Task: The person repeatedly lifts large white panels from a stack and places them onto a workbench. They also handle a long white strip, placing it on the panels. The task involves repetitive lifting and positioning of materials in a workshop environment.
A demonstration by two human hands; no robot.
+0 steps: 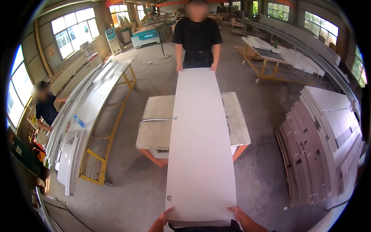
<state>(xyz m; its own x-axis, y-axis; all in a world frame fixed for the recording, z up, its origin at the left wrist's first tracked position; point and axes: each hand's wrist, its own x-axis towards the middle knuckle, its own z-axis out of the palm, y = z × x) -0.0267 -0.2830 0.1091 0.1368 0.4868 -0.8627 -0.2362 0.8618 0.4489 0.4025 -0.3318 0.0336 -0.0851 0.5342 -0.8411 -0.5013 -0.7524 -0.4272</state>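
A long white panel (201, 147) stretches away from me, with several small round holes along its left edge. My left hand (165, 215) grips its near left corner, thumb on top. At the near right corner, my right hand (238, 212) holds the panel the same way; the fingers beneath are hidden. A co-worker in a black shirt (197, 36) stands at the far end, both hands on the far corners. Under the panel's middle is a low machine table (156, 133) with a pale top and orange legs, mostly covered by the panel.
On the left, a long yellow-framed bench (96, 101) carries white strips and a plastic bottle (79, 121); another person (47, 106) works beyond it. A tall stack of panels (309, 150) stands on the right. Behind it is a wheeled cart (266, 58) with boards. Cables (148, 63) lie on the floor.
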